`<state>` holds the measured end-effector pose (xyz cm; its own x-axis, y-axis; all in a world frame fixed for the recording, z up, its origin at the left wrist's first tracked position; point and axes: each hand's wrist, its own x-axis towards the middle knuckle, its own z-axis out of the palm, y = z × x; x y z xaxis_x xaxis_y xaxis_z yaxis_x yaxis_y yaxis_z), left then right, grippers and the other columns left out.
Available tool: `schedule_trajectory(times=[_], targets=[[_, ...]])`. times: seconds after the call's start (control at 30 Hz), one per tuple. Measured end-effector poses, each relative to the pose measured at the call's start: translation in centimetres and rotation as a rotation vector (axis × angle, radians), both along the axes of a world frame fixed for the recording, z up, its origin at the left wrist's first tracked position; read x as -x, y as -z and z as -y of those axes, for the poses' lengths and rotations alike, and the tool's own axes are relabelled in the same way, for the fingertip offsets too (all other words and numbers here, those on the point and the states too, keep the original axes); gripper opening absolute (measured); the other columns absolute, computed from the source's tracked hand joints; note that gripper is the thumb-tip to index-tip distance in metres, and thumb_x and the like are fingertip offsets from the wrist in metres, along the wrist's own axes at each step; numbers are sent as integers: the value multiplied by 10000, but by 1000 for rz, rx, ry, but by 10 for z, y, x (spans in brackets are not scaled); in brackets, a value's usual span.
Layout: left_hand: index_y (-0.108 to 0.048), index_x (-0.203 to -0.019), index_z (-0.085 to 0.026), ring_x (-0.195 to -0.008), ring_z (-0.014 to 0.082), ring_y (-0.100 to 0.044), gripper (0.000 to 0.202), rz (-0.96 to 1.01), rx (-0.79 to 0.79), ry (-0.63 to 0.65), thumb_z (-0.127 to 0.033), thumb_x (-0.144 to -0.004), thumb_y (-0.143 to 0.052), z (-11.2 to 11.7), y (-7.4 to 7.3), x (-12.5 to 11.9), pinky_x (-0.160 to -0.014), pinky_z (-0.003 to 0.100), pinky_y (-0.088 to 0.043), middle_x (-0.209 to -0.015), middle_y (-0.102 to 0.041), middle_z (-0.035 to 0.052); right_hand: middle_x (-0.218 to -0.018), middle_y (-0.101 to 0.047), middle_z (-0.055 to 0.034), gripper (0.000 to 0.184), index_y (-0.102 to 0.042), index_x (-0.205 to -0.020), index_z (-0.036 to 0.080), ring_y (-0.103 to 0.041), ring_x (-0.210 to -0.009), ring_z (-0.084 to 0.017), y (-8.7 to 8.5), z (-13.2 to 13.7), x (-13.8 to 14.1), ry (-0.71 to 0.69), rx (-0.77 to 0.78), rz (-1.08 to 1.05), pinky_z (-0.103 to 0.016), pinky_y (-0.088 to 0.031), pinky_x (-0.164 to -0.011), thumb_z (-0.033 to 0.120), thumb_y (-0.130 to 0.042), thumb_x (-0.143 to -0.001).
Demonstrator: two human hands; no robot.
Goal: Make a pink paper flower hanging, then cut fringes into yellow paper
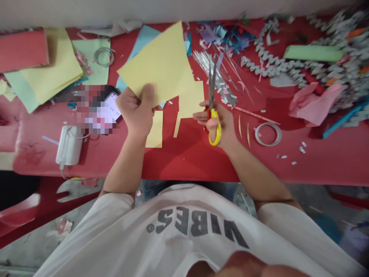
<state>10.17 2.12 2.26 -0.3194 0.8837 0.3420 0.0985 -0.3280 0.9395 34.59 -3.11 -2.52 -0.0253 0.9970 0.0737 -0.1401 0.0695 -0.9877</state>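
Note:
My left hand [137, 109] pinches a large yellow paper sheet [161, 65] and holds it up above the red table [187, 154]; the sheet has strips cut into its lower edge. My right hand [217, 123] grips scissors [212, 104] with red and yellow handles. The blades point away from me and sit close together, just right of the sheet's cut edge.
A phone [111, 109] and a white charger [69, 145] lie left of my left hand. Coloured paper sheets [49, 69] are stacked at the far left. Tape rings [268, 134], pink paper [314, 102], silver strips and folded paper chains [317, 57] cover the right side.

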Motion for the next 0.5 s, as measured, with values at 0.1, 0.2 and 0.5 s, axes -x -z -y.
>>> schedule_trajectory(times=[0.1, 0.2, 0.5], targets=[[-646, -708, -239, -426, 74, -477, 375, 10, -87, -74, -357, -982, -872, 1, -12, 4, -364, 300, -368, -570, -587, -62, -1015, -860, -72, 797, -715, -1315, 303, -865, -1020, -296, -2, 17, 3, -135, 34, 83, -398, -698, -877, 925, -779, -821], [-612, -692, -246, -430, 61, -451, 398, 22, -130, -73, -319, -992, -861, 1, -15, 7, -372, 314, -352, -555, -551, -77, -987, -847, -64, 729, -727, -1267, 282, -848, -898, -252, -3, 28, 6, -214, 78, 116, -338, -684, -758, 889, -767, -866], [-659, -785, -248, -488, 92, -531, 371, -18, -58, -10, -451, -1004, -878, 3, -2, 7, -432, 337, -352, -631, -580, -42, -864, -786, -26, 630, -760, -1203, 285, -748, -678, -199, -8, 27, 6, -128, 40, 192, -317, -617, -575, 817, -824, -872]])
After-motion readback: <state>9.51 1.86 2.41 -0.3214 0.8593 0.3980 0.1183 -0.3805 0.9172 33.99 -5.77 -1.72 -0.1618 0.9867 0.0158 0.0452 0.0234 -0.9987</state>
